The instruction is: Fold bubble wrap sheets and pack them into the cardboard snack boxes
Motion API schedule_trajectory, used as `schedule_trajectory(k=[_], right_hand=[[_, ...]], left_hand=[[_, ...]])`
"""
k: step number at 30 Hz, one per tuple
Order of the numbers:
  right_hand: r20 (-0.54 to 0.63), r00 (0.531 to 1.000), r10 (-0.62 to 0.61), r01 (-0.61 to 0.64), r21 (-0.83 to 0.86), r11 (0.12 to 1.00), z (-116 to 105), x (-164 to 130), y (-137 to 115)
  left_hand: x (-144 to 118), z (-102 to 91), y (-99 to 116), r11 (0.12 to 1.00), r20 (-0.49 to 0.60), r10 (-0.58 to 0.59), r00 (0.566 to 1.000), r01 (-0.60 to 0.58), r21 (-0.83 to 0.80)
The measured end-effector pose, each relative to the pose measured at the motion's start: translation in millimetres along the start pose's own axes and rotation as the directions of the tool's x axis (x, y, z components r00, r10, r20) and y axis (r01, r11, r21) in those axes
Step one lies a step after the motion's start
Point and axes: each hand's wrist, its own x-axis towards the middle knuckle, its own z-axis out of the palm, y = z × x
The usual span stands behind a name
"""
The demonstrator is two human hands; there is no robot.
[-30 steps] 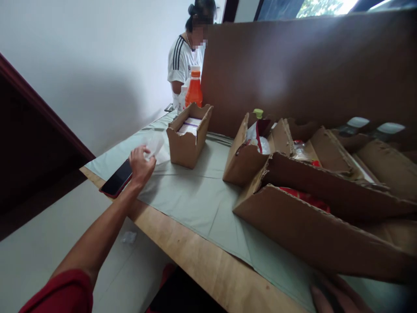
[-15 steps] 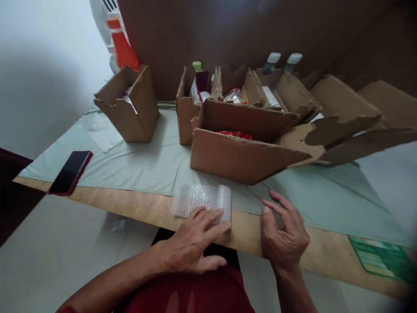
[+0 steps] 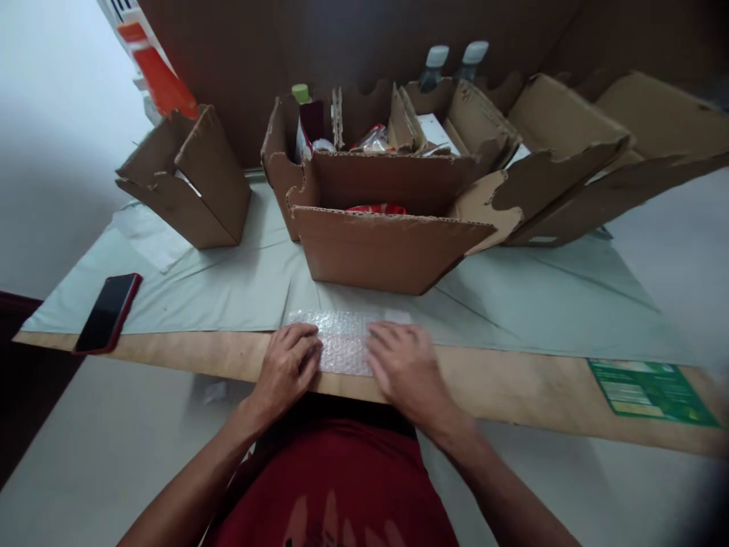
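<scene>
Both forearms reach forward from the bottom of the view, bare below red sleeves, and converge at the near edge of the counter (image 3: 512, 387). The left hand (image 3: 285, 368) lies palm down, wrist low, its fingers (image 3: 304, 346) loosely spread and flat on the left part of a sheet of bubble wrap (image 3: 345, 342). The right hand (image 3: 407, 365) lies the same way on the right part of the sheet, fingers stretched forward and pressed flat rather than curled around anything. Neither hand grips; both rest on top of the wrap.

The bubble wrap lies flat at the middle of the near edge, partly on the bare wood and partly on the pale green cloth (image 3: 228, 289) that covers most of the counter. Just behind it stands an open cardboard box (image 3: 376, 251) with something red inside. Further cardboard boxes (image 3: 512, 152) crowd the far edge. A smaller cardboard box (image 3: 187, 190) stands toward the far left corner. A red phone (image 3: 108, 311) lies near the left near corner, and a green printed sheet (image 3: 649, 391) near the right near edge.
</scene>
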Motion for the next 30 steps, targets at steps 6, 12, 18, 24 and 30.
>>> schedule_trajectory(k=[6,12,18,24,30], right_hand=[[-0.327,0.888,0.323,-0.370,-0.089,0.925,-34.5,-97.6,73.4],[-0.466,0.774,0.430,-0.433,0.106,0.895,-35.8,-106.3,43.2],[-0.463,0.795,0.393,-0.380,0.124,0.916,-28.7,-88.5,28.5],[-0.455,0.778,0.433,-0.428,0.121,0.896,-30.6,-92.7,28.5],[-0.330,0.764,0.555,-0.556,0.099,0.825,-11.0,-82.6,46.0]], left_hand=[[-3.1,1.1,-1.8,1.000,-0.043,0.027,0.999,-0.027,-0.010],[-5.3,2.6,-2.0,0.999,-0.060,0.054,0.997,-0.054,-0.002],[-7.4,5.0,-2.5,0.998,-0.086,0.061,0.994,-0.062,-0.007],[-7.8,6.2,-2.6,0.998,-0.099,0.061,0.993,-0.063,-0.023],[-7.2,6.0,-1.9,0.997,-0.117,0.057,0.991,-0.062,-0.038]])
